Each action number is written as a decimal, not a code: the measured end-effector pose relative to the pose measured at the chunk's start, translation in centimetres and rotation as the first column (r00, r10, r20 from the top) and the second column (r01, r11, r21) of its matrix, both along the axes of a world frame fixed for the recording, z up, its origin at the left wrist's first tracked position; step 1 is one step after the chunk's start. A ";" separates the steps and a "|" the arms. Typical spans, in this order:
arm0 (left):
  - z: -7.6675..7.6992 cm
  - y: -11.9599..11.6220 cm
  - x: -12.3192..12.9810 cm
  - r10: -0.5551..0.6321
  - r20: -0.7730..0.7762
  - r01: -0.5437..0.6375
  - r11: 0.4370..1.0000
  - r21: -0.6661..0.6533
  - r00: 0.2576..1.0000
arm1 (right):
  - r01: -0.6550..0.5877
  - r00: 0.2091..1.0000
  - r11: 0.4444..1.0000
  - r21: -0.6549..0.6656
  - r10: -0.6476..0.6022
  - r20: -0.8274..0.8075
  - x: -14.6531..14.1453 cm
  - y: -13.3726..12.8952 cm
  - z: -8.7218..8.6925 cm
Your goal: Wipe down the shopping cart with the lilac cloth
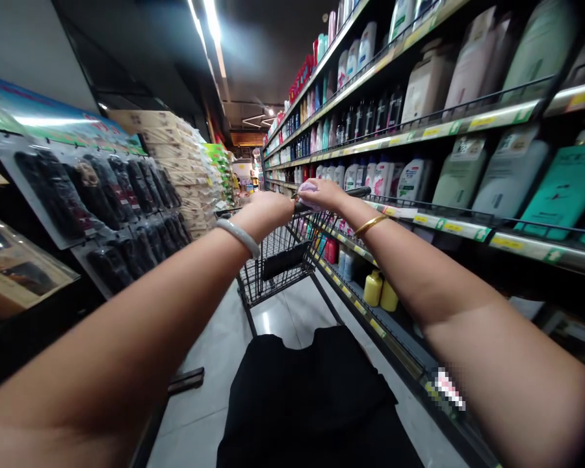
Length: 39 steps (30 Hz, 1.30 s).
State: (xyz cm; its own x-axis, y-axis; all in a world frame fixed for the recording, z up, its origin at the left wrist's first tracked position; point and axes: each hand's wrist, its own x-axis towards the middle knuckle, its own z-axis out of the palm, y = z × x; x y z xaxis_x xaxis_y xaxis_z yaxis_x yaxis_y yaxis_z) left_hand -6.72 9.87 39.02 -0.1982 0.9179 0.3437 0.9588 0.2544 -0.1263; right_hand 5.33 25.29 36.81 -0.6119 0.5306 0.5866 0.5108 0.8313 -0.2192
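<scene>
A black wire shopping cart [273, 260] stands in front of me, with its dark handle [358, 192] at the height of my hands. My left hand [270, 209], with a pale bangle on its wrist, is closed on the left part of the handle. On the handle's middle rests my right hand [323, 194], a gold bangle at its wrist, its fingers wrapped round the bar. A small light purple cloth or tissue [309, 188] shows at the fingers of my right hand. Part of the cart's basket is hidden behind my hands.
Shelves of bottles [414, 182] run along the right side, with yellow bottles [372, 288] low down. On the left hang packaged dark items [121, 182] beside stacked boxes [175, 156]. A grey tiled floor [292, 312] runs between them. A dark rack foot [186, 381] juts out at lower left.
</scene>
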 end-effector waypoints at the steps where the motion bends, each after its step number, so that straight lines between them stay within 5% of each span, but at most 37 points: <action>1: 0.9 -0.1 -0.1 -0.013 0.005 0.013 0.999 -0.031 1.000 | 0.010 1.000 1.000 -0.001 -0.010 0.003 0.5 0.3 0.1; 6: 3.2 -3.5 -2.4 -0.105 0.111 0.117 0.987 -0.108 0.988 | 0.046 0.999 0.999 -0.009 -0.047 -0.017 2.6 -0.9 0.3; 10: 0.5 -5.5 -4.4 -0.221 0.256 0.235 0.972 -0.024 0.941 | -0.077 0.996 0.997 0.027 0.078 -0.049 3.0 -4.8 -0.2; 14: -2.2 -4.6 -4.5 -0.217 0.320 0.178 0.973 0.145 0.923 | -0.224 0.967 0.971 0.084 0.232 -0.106 3.3 -7.1 -1.2; 19: -2.7 -3.7 -1.7 -0.214 0.310 0.129 0.954 0.272 0.926 | -0.074 0.947 0.997 0.011 0.074 -0.314 4.3 -8.5 -2.7; 23: -3.0 -4.3 1.1 -0.210 0.271 0.123 0.944 0.305 0.939 | -0.161 0.872 0.977 0.140 0.207 -0.443 4.9 -11.8 -5.2; 27: -3.7 -5.1 3.6 -0.211 0.089 0.168 0.922 0.348 0.973 | -0.072 0.751 0.984 0.162 0.160 -0.640 5.4 -13.6 -8.1; 31: -4.3 -5.7 6.0 -0.194 0.081 0.150 0.913 0.378 0.978 | 0.056 0.505 0.998 0.022 -0.009 -0.863 4.5 -15.3 -10.0; 35: -4.7 -5.7 7.3 -0.202 0.109 0.136 0.889 0.437 0.973 | -0.036 0.231 0.986 0.164 0.168 -0.958 2.4 -17.5 -12.6; 39: -5.0 -5.4 7.7 -0.197 0.127 0.116 0.875 0.470 0.972 | -0.221 -0.006 0.962 0.159 0.162 -0.987 1.8 -15.0 -14.0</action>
State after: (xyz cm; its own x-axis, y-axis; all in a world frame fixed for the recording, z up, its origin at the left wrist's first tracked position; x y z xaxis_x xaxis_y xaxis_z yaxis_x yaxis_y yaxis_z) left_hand 0.97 4.44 34.02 -0.1561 0.6900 0.7068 0.9874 0.0895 0.1307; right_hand 7.09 10.25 22.83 0.4589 0.5397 0.7058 -0.4004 0.8347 -0.3781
